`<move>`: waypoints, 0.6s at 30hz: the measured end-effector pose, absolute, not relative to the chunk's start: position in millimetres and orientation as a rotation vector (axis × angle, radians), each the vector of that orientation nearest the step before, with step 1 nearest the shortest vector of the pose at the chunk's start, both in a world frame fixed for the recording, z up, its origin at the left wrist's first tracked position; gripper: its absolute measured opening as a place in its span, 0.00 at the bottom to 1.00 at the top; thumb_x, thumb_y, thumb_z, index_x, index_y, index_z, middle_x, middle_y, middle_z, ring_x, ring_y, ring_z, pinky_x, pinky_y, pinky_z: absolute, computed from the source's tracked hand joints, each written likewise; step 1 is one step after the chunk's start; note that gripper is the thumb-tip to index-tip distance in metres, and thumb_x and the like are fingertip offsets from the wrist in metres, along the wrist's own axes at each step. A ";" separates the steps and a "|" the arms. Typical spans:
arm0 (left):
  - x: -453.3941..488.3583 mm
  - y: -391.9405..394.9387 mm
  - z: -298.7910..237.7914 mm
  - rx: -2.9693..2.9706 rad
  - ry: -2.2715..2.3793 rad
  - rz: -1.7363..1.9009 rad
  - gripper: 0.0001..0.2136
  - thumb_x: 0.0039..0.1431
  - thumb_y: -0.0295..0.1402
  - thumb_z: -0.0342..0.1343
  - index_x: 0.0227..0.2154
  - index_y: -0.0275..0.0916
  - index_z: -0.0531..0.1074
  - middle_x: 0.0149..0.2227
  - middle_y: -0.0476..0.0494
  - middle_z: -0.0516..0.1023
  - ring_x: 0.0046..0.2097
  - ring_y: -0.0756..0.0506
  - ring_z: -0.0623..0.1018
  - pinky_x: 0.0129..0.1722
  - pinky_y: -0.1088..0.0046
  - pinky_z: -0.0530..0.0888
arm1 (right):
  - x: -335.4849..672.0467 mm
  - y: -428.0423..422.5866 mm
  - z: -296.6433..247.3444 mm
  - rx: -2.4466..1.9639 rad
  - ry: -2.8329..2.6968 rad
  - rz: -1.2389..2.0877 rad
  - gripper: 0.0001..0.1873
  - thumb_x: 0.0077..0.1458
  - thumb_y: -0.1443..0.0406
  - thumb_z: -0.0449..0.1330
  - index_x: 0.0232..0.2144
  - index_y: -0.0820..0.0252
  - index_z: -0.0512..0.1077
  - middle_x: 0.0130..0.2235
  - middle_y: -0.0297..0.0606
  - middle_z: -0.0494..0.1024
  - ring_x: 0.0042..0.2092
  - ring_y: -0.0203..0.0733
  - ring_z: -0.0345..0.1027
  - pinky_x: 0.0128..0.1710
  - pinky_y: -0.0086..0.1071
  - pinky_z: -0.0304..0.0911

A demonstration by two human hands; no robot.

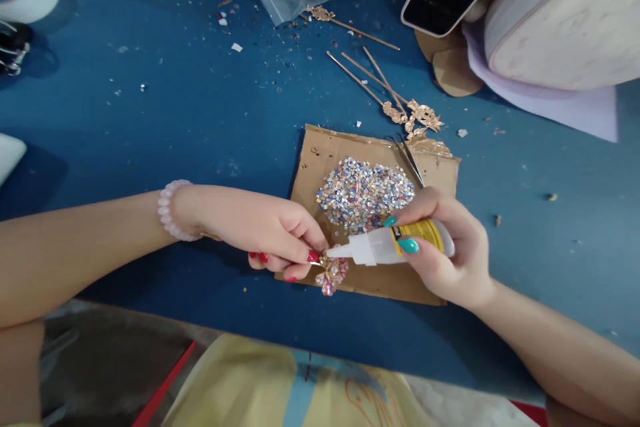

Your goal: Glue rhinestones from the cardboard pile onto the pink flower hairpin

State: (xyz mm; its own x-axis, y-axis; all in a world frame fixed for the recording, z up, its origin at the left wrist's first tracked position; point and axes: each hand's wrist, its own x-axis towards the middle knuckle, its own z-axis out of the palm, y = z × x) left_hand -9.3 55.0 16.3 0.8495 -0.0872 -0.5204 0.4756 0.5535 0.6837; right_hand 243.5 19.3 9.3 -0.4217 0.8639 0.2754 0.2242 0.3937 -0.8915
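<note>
Steadying, left hand (260, 223): a gem-set ornament (333, 272) is being held over the near edge of the cardboard (320, 147), a thin shiny part of it being pinched between thumb and forefinger; the remaining fingers are being held folded toward the palm.

Dispensing, right hand (465, 260): a small bottle (387, 247), yellow-labelled, is being pinched between thumb and fingers, nearly level, its white nozzle (341, 251) being pointed left at the ornament's far side. Whether tip and ornament are touching, or any liquid is being released, is not being shown clearly enough to tell.

Handling notes, by judgement: light, brief pressure is being called for, since a hard squeeze could flood the settings. A firm pinch is being needed at left, so that the ornament is not being turned under the tip.

Adjacent stock: loose rhinestones (367, 190) are being held in a heap on the cardboard, just far of the nozzle; stray drips are to be kept off them. Tweezers (411, 161) are being supported by the cardboard, right of the heap.
</note>
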 end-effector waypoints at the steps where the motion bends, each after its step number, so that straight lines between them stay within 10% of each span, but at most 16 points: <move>1: -9.2 54.9 16.5 0.931 0.465 -0.347 0.09 0.69 0.28 0.47 0.32 0.39 0.69 0.28 0.52 0.67 0.22 0.54 0.57 0.21 0.79 0.59 | 243.5 19.0 9.6 -0.938 -1.876 1.035 0.13 0.63 0.53 0.62 0.31 0.54 0.71 0.24 0.31 0.72 0.21 0.33 0.63 0.18 0.29 0.59; 18: -9.0 50.3 16.1 0.936 0.472 -0.295 0.09 0.67 0.28 0.48 0.30 0.39 0.68 0.28 0.53 0.67 0.22 0.53 0.58 0.23 0.78 0.59 | 248.8 15.5 16.3 -0.927 -1.939 1.033 0.11 0.65 0.55 0.60 0.34 0.53 0.71 0.25 0.32 0.73 0.20 0.34 0.63 0.16 0.29 0.58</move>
